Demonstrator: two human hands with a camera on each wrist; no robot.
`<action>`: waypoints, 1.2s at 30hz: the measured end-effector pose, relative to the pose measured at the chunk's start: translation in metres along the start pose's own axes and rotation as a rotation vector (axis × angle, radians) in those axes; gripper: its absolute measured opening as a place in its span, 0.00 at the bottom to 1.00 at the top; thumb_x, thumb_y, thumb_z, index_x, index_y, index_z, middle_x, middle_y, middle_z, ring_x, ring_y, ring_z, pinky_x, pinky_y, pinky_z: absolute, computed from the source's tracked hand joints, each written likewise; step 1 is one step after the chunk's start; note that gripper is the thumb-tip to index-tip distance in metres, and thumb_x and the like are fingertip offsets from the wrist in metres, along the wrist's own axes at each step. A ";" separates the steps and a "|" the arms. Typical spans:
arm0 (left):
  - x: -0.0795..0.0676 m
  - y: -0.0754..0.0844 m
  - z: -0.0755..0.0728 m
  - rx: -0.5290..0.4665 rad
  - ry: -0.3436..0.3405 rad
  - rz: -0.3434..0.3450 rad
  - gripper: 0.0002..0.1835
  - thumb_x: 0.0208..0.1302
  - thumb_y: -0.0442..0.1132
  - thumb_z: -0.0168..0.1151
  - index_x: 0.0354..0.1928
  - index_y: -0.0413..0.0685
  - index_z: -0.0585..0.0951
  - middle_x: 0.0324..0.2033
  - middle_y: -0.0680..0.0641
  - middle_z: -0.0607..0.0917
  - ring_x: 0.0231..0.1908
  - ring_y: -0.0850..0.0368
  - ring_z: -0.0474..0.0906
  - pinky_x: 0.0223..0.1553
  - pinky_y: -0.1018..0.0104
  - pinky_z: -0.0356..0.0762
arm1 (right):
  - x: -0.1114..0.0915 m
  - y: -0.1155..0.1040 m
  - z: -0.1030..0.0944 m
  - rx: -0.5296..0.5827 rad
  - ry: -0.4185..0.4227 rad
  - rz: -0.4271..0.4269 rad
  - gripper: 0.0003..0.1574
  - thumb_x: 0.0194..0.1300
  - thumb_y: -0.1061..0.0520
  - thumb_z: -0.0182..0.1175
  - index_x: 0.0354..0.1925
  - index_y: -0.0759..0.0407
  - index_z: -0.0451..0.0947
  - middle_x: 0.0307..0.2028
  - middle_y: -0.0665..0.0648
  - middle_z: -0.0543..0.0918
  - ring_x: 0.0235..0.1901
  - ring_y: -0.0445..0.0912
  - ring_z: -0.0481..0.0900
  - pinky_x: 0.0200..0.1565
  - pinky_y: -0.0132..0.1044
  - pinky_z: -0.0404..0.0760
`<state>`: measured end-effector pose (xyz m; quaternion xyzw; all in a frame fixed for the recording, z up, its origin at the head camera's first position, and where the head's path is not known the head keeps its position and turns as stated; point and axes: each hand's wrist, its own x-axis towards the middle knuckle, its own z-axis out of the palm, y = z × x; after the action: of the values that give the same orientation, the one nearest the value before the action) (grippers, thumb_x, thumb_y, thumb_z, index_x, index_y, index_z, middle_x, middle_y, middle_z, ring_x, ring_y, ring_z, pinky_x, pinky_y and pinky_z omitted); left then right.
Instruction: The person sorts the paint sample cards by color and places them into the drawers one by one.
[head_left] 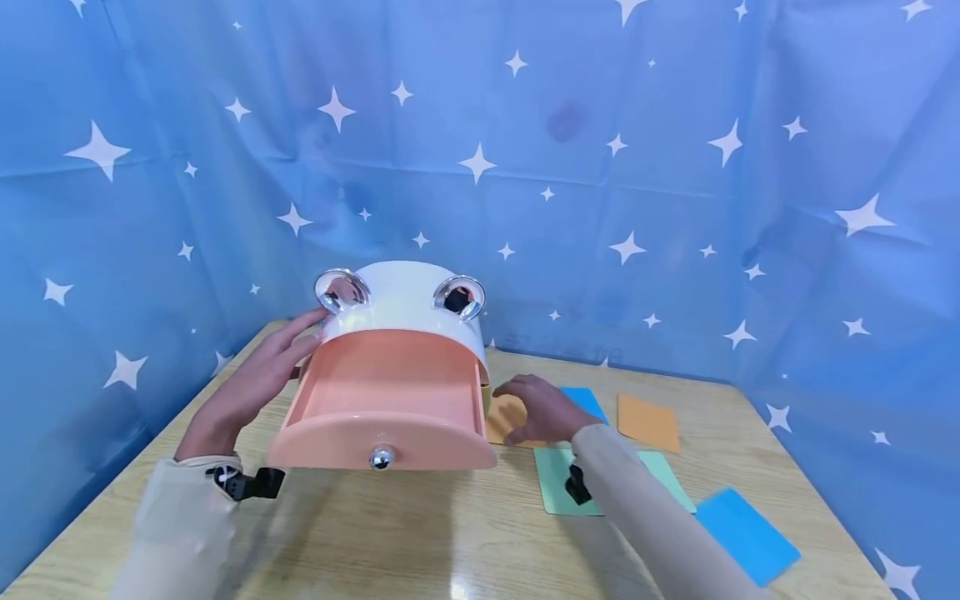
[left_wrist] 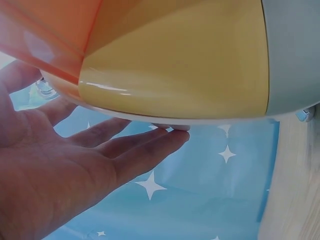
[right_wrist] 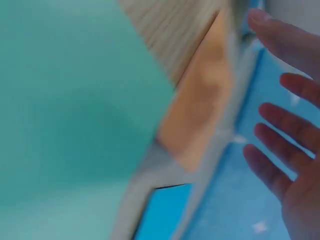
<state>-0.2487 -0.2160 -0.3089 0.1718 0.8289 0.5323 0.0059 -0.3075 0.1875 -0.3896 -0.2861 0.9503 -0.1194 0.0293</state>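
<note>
A white storage box point(head_left: 405, 292) with two shiny round eyes stands on the table, its pink drawer point(head_left: 382, 442) pulled out and a silver knob point(head_left: 381, 457) on the drawer's front. My left hand point(head_left: 258, 379) lies along the box's left side, fingers extended. In the left wrist view those fingers point(left_wrist: 150, 150) reach under the edge of the box, whose yellow panel point(left_wrist: 175, 65) fills the top. To the right of the box, my right hand point(head_left: 543, 408) hovers over an orange card point(head_left: 506, 419), holding nothing. Its fingers point(right_wrist: 287, 120) are spread in the right wrist view.
Right of the box lie a green sheet point(head_left: 555, 483), a second orange card point(head_left: 648, 421), a blue card point(head_left: 746, 533) and another blue card point(head_left: 585, 402) partly behind my right hand. A blue star-patterned curtain point(head_left: 555, 108) encloses the wooden table point(head_left: 360, 533) at the back and sides.
</note>
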 end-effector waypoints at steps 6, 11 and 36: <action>-0.002 0.002 -0.002 -0.005 0.004 0.010 0.34 0.81 0.55 0.37 0.80 0.49 0.50 0.76 0.33 0.59 0.73 0.31 0.57 0.66 0.25 0.62 | 0.017 0.016 0.014 0.015 -0.103 0.143 0.57 0.44 0.41 0.81 0.69 0.52 0.70 0.69 0.60 0.72 0.69 0.60 0.68 0.63 0.58 0.77; -0.002 0.001 0.000 -0.016 -0.003 0.004 0.34 0.80 0.55 0.37 0.80 0.49 0.50 0.75 0.34 0.59 0.73 0.32 0.58 0.66 0.26 0.63 | 0.018 0.023 0.017 0.044 -0.126 0.196 0.55 0.42 0.40 0.82 0.67 0.51 0.73 0.65 0.58 0.75 0.63 0.57 0.71 0.61 0.56 0.79; -0.002 -0.001 -0.002 -0.024 0.002 0.009 0.33 0.80 0.54 0.38 0.80 0.49 0.51 0.75 0.35 0.61 0.74 0.33 0.58 0.68 0.26 0.61 | -0.021 -0.005 -0.056 -0.032 -0.030 0.034 0.37 0.49 0.40 0.78 0.57 0.46 0.81 0.56 0.55 0.79 0.53 0.51 0.77 0.50 0.48 0.79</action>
<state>-0.2475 -0.2188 -0.3094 0.1752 0.8217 0.5423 0.0047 -0.2942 0.2070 -0.3343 -0.2722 0.9562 -0.0994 0.0410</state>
